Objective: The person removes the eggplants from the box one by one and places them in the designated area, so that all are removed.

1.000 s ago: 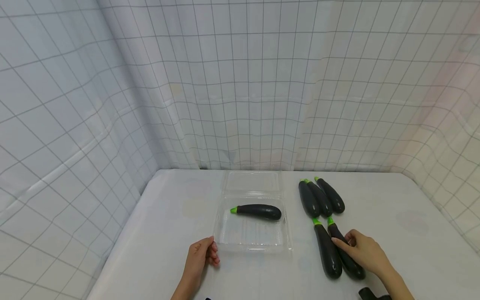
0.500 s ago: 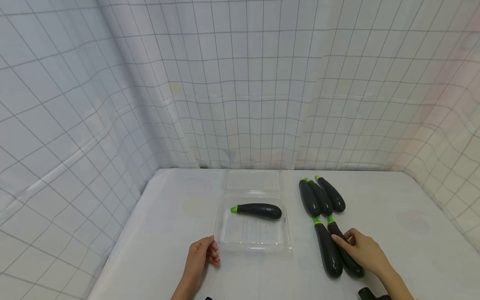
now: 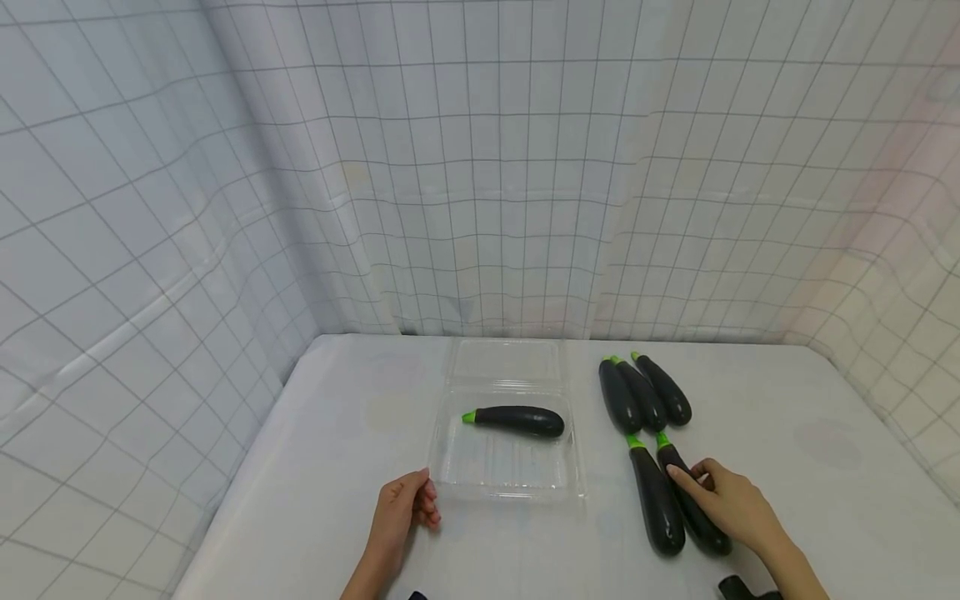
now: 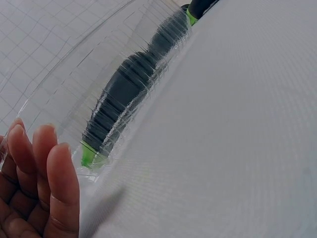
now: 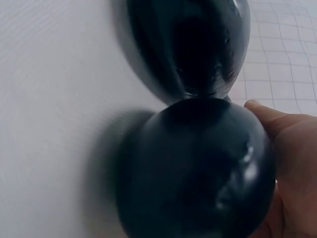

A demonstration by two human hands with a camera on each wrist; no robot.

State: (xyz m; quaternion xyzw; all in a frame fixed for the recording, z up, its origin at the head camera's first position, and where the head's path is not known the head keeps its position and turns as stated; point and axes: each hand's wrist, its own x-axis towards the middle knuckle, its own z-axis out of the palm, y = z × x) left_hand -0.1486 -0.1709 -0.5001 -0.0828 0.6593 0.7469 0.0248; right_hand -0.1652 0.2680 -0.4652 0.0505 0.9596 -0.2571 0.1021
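Note:
A dark eggplant with a green stem (image 3: 520, 421) lies crosswise in a clear hinged plastic box (image 3: 495, 492), whose lid (image 3: 507, 362) lies open toward the back. My left hand (image 3: 403, 508) is at the box's front left corner, thumb and index finger at the rim, the other fingers loosely curled below. At right, my right hand (image 3: 726, 500) grips another eggplant (image 3: 697, 521) near its middle, thumb on the near side and fingers over the far side. This eggplant lies on the table beside a similar one (image 3: 657, 508). The right wrist view shows the held eggplant's rounded end (image 5: 198, 168) up close.
Three more eggplants (image 3: 642, 396) lie side by side behind the pair, right of the box. A white cloth covers the table (image 3: 345, 417). Checked white curtains (image 3: 480, 183) enclose the back and sides. A black object (image 3: 738, 587) shows near the right forearm.
Almost nothing differs. The head view has shifted slightly; both hands and the eggplants stay in place.

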